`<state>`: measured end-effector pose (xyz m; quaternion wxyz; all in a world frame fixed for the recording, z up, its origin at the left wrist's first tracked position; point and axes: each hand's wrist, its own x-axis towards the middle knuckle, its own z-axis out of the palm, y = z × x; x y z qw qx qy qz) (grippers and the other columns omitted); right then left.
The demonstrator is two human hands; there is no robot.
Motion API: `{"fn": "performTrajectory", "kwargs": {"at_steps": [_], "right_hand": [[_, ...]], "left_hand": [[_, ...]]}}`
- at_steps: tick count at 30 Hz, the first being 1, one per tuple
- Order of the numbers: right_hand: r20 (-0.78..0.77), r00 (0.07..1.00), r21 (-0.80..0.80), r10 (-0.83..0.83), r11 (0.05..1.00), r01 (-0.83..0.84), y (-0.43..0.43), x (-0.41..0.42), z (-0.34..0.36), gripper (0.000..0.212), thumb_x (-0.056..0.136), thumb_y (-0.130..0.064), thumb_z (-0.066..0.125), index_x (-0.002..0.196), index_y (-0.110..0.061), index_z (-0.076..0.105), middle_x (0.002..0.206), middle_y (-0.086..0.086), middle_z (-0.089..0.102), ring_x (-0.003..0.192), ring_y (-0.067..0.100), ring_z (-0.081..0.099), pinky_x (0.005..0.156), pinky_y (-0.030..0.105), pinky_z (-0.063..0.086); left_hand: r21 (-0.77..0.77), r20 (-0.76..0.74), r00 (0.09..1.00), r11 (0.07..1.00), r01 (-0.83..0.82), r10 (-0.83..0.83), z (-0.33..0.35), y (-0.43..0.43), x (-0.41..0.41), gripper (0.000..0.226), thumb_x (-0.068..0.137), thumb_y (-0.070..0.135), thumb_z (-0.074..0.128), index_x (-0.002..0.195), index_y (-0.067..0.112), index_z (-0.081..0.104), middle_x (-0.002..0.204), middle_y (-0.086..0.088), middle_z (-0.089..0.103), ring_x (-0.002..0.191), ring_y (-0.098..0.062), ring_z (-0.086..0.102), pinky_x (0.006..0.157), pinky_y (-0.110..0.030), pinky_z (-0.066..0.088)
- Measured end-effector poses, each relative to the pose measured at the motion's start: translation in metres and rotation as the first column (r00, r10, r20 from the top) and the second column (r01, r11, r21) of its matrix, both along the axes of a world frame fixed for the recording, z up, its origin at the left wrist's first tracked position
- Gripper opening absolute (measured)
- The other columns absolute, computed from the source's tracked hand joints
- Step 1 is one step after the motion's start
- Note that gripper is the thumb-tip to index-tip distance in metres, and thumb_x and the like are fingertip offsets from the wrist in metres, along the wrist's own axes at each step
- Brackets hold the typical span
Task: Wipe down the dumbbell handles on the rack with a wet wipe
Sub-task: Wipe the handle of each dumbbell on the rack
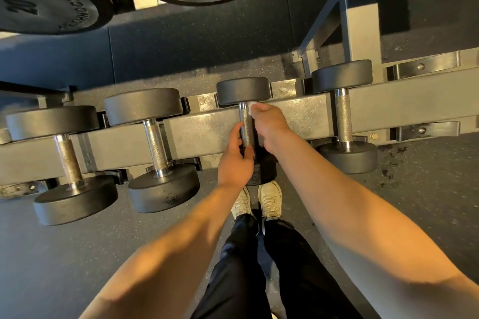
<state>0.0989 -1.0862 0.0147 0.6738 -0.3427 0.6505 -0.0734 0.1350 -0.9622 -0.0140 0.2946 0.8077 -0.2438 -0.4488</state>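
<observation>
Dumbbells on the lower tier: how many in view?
4: far-left dumbbell, second dumbbell, third dumbbell gripped by the left hand, wet wipe in the right hand, and rightmost dumbbell. Others may lie off-frame.

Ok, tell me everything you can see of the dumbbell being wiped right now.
The dumbbell lies across the rails of the lower rack, third from the left. Two round black rubbery heads, the near one mostly hidden by the hands, join a shiny knurled metal handle. The left hand grips the handle's near end; the right hand presses a white wet wipe to its far end, beside the far head.
</observation>
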Motion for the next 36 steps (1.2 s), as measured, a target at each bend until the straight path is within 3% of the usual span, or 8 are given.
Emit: {"fn": "performTrajectory", "kwargs": {"at_steps": [5, 12, 15, 17, 21, 26, 31, 36], "right_hand": [[-0.110, 0.974, -0.076, 0.200, 0.975, -0.209, 0.005, 0.006, -0.010, 0.040, 0.104, -0.011, 0.038, 0.137, -0.019, 0.060, 0.128, 0.006, 0.064, 0.114, 0.024, 0.062, 0.102, 0.038, 0.050], [-0.206, 0.847, 0.054, 0.491, 0.870, -0.491, 0.033, -0.024, -0.021, 0.036, 0.104, -0.019, 0.037, 0.102, -0.009, 0.072, 0.102, 0.010, 0.072, 0.095, 0.027, 0.068, 0.093, 0.046, 0.055], [-0.165, 0.950, 0.056, 0.267, 0.964, -0.261, 0.029, -0.022, -0.012, 0.031, 0.104, -0.012, 0.040, 0.108, -0.016, 0.070, 0.110, 0.005, 0.068, 0.096, 0.021, 0.063, 0.089, 0.034, 0.051], [-0.073, 0.997, 0.053, 0.007, 0.999, -0.003, 0.018, -0.015, -0.003, 0.034, 0.100, -0.001, 0.041, 0.106, -0.018, 0.069, 0.094, 0.000, 0.063, 0.080, 0.010, 0.054, 0.073, 0.024, 0.042], [0.031, 0.990, 0.073, -0.138, 0.988, 0.135, 0.002, 0.006, 0.003, 0.033, 0.095, 0.003, 0.042, 0.097, -0.016, 0.069, 0.090, 0.002, 0.063, 0.089, 0.020, 0.060, 0.069, 0.029, 0.048], [-0.032, 0.997, -0.010, 0.064, 0.998, -0.064, 0.020, -0.009, -0.013, 0.034, 0.103, -0.009, 0.041, 0.121, -0.022, 0.067, 0.105, -0.005, 0.067, 0.095, 0.010, 0.062, 0.068, 0.017, 0.044], [-0.234, 0.851, 0.023, 0.469, 0.878, -0.478, 0.045, -0.031, -0.056, 0.041, 0.085, -0.032, 0.035, 0.106, -0.032, 0.071, 0.109, -0.004, 0.070, 0.105, 0.024, 0.063, 0.099, 0.051, 0.048], [-0.253, 0.740, 0.074, 0.623, 0.775, -0.628, 0.048, -0.037, -0.052, 0.033, 0.094, -0.011, 0.043, 0.105, -0.018, 0.074, 0.104, 0.006, 0.072, 0.099, 0.028, 0.066, 0.095, 0.046, 0.055]], "left_hand": [[-0.018, -0.050, 0.999, 1.000, -0.003, 0.002, -0.002, 0.001, 0.008, 0.066, 0.103, 0.020, 0.052, 0.144, 0.062, 0.021, 0.117, 0.010, 0.064, 0.092, 0.001, 0.062, 0.078, -0.026, 0.049], [-0.019, -0.068, 0.998, 1.000, 0.001, -0.002, -0.002, 0.002, 0.010, 0.068, 0.103, 0.019, 0.051, 0.142, 0.067, 0.022, 0.117, 0.005, 0.067, 0.096, -0.014, 0.067, 0.088, -0.043, 0.056], [-0.027, -0.088, 0.996, 1.000, -0.006, 0.003, -0.002, 0.002, 0.011, 0.065, 0.104, 0.020, 0.049, 0.140, 0.067, 0.023, 0.105, 0.006, 0.067, 0.078, -0.013, 0.065, 0.069, -0.035, 0.051], [-0.026, -0.090, 0.996, 1.000, -0.006, 0.004, -0.003, 0.002, 0.011, 0.064, 0.104, 0.020, 0.049, 0.140, 0.066, 0.022, 0.098, 0.004, 0.068, 0.068, -0.013, 0.060, 0.064, -0.031, 0.044], [-0.012, -0.081, 0.997, 1.000, 0.011, -0.012, -0.004, 0.003, 0.011, 0.065, 0.104, 0.023, 0.048, 0.140, 0.068, 0.019, 0.102, 0.002, 0.067, 0.074, -0.018, 0.062, 0.067, -0.038, 0.050], [-0.011, -0.069, 0.997, 1.000, 0.019, -0.019, -0.005, 0.004, 0.011, 0.066, 0.104, 0.026, 0.048, 0.139, 0.072, 0.016, 0.112, -0.001, 0.065, 0.084, -0.028, 0.065, 0.077, -0.049, 0.054], [-0.007, -0.055, 0.998, 1.000, 0.028, -0.028, -0.004, 0.005, 0.011, 0.068, 0.103, 0.027, 0.048, 0.135, 0.077, 0.014, 0.116, -0.008, 0.067, 0.097, -0.037, 0.066, 0.082, -0.054, 0.055], [-0.028, -0.099, 0.994, 0.998, -0.048, 0.045, -0.011, 0.007, 0.012, 0.061, 0.105, 0.016, 0.038, 0.146, 0.059, 0.025, 0.107, 0.006, 0.064, 0.090, -0.014, 0.063, 0.075, -0.028, 0.047]]}}
